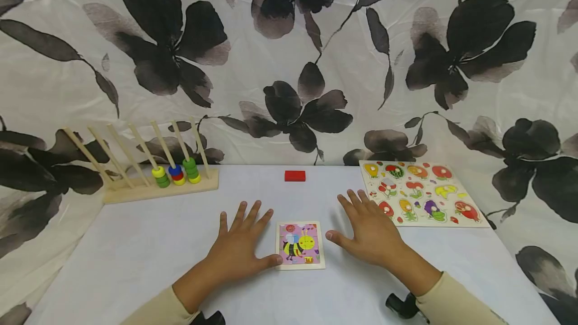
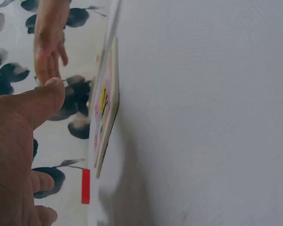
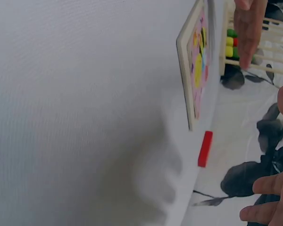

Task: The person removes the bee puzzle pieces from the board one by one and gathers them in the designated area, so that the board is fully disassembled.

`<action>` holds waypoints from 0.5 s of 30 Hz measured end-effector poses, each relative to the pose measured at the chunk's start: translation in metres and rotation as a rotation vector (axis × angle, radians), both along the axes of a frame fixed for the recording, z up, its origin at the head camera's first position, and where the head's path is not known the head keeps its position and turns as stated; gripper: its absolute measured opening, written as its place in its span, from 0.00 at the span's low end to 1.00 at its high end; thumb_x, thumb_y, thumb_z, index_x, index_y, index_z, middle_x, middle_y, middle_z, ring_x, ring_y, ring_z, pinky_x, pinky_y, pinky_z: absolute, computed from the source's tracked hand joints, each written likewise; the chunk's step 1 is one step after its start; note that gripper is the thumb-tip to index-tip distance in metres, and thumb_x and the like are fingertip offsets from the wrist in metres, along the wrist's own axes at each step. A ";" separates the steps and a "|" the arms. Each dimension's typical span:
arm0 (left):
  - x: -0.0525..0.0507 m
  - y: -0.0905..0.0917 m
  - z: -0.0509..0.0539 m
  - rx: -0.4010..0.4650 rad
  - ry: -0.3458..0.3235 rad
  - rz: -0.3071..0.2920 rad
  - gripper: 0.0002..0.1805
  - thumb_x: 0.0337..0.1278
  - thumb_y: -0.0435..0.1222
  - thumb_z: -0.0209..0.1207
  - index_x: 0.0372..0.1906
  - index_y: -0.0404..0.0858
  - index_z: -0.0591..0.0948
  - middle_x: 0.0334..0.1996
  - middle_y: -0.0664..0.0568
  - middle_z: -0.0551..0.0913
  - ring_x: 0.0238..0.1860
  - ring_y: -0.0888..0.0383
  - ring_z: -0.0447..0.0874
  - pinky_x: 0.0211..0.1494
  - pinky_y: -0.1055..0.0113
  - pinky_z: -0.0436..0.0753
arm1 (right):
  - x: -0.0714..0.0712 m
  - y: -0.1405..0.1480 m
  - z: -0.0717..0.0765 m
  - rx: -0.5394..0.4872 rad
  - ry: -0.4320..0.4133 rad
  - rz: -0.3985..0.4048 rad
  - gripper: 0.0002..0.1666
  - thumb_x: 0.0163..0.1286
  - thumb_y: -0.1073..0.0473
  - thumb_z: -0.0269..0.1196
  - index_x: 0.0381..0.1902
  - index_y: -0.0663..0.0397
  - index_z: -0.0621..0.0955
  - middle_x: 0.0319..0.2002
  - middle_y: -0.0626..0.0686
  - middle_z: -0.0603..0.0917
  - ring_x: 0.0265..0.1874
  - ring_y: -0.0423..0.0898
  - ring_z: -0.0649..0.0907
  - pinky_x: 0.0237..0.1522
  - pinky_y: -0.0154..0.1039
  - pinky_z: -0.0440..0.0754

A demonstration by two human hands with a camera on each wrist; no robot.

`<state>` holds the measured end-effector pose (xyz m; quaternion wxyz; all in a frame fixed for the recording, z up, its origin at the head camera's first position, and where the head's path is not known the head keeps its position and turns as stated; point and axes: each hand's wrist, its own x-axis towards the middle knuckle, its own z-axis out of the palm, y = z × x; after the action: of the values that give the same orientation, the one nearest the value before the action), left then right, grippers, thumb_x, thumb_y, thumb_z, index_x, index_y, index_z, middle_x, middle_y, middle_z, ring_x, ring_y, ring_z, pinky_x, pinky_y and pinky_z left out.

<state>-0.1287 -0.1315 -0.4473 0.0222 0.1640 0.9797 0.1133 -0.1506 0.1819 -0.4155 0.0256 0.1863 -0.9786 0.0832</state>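
Note:
A small square bee puzzle (image 1: 300,246), pink inside a pale wooden frame, lies flat on the white table between both hands. To its left, my left hand (image 1: 239,252) is held with fingers spread, and its thumb overlaps the puzzle's lower left corner in the head view. The left wrist view shows that thumb (image 2: 45,101) apart from the puzzle, above the table. On the puzzle's other side, my right hand (image 1: 372,232) has straight fingers and holds nothing. Its fingertips are near the fruit board (image 1: 426,220). Behind the puzzle sits a red block (image 1: 295,176).
At the back left stands a wooden peg rack (image 1: 158,193) with several upright pegs; some carry green, yellow, blue and red rings. The fruit board lies at the back right. A flower-patterned cloth (image 1: 384,109) hangs behind the table's far edge.

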 end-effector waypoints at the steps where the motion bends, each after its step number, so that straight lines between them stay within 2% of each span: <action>1: 0.000 0.001 -0.001 0.003 -0.002 -0.004 0.59 0.46 0.76 0.59 0.81 0.52 0.61 0.82 0.46 0.50 0.81 0.37 0.38 0.71 0.24 0.38 | 0.000 -0.002 -0.001 -0.004 0.002 0.006 0.55 0.65 0.23 0.60 0.78 0.53 0.66 0.77 0.62 0.64 0.77 0.64 0.59 0.72 0.64 0.60; 9: 0.003 0.007 -0.007 0.025 -0.018 -0.025 0.57 0.47 0.74 0.62 0.80 0.50 0.63 0.81 0.45 0.54 0.81 0.37 0.41 0.72 0.26 0.41 | -0.004 -0.015 -0.010 -0.023 -0.014 0.050 0.56 0.65 0.22 0.58 0.77 0.53 0.67 0.74 0.60 0.69 0.74 0.62 0.66 0.70 0.60 0.66; 15: 0.003 0.009 -0.009 0.042 -0.085 -0.036 0.55 0.48 0.71 0.63 0.79 0.49 0.65 0.80 0.45 0.58 0.80 0.36 0.45 0.71 0.25 0.43 | -0.005 -0.024 -0.015 -0.050 -0.020 0.069 0.52 0.65 0.27 0.63 0.76 0.53 0.69 0.72 0.59 0.71 0.72 0.59 0.69 0.69 0.58 0.69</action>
<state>-0.1257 -0.1224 -0.4567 0.0623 0.1771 0.9721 0.1405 -0.1556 0.1582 -0.4302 0.0175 0.2184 -0.9695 0.1102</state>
